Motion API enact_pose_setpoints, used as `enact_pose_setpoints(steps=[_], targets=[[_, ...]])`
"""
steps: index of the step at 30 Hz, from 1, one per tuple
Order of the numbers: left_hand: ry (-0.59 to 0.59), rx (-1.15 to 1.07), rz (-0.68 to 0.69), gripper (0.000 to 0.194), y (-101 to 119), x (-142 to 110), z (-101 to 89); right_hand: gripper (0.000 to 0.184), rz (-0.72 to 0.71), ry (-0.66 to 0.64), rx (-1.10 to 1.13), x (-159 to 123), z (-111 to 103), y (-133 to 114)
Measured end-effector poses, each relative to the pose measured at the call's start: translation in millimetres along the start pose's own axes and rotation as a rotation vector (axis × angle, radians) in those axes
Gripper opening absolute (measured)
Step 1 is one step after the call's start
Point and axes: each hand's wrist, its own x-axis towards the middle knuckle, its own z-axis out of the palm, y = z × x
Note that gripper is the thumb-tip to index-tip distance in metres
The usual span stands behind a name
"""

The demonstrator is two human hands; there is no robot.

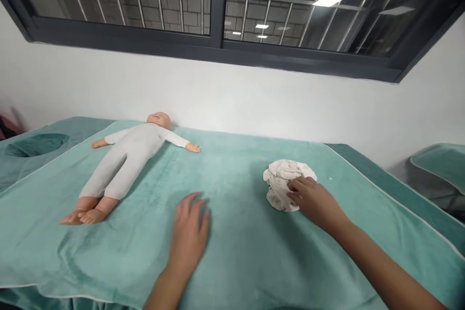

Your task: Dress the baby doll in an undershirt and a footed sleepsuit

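A baby doll [123, 160] in a white one-piece suit lies on its back at the left of a teal towel [232, 252], head toward the wall and arms spread. A crumpled white patterned cloth [281, 179] sits right of centre. My right hand [314, 198] rests against that cloth's right side, with fingers curled onto it. My left hand [189, 232] lies flat on the towel between doll and cloth, fingers stretched out, holding nothing.
The towel covers a padded bed [399, 193] set against a white wall [254, 101] under a dark-framed barred window [218, 5]. A face hole [36, 144] shows in the bed's left end. Another teal-covered bed [441, 162] stands at the right.
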Motion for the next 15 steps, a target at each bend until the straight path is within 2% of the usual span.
enact_pose_setpoints(steps=[2,4,6,9,11,12,15], targets=[[-0.148,-0.086,0.042,0.034,18.3,23.3,29.2,0.020,-0.029,-0.015,0.011,0.5,-3.6,7.3],[-0.244,-0.203,0.043,0.036,32.6,39.2,56.6,0.022,0.039,0.030,0.117,0.2,-13.0,13.4],[-0.279,-0.390,-0.031,0.039,49.4,50.7,80.2,0.023,0.179,0.092,0.285,1.5,-25.8,15.0],[-0.485,-0.796,-0.155,0.055,79.7,63.3,104.1,0.026,0.319,0.177,0.643,4.2,-40.0,-1.1],[-0.602,-1.096,-0.208,0.065,95.9,68.7,110.2,0.027,0.273,0.156,0.910,2.9,-40.9,-25.1],[-0.628,-1.216,-0.220,0.066,100.7,70.3,110.3,0.027,0.214,0.102,1.011,1.0,-38.9,-39.1],[-0.626,-1.374,-0.258,0.053,101.4,71.9,103.4,0.024,-0.074,-0.218,1.074,-6.5,-27.8,-75.9]])
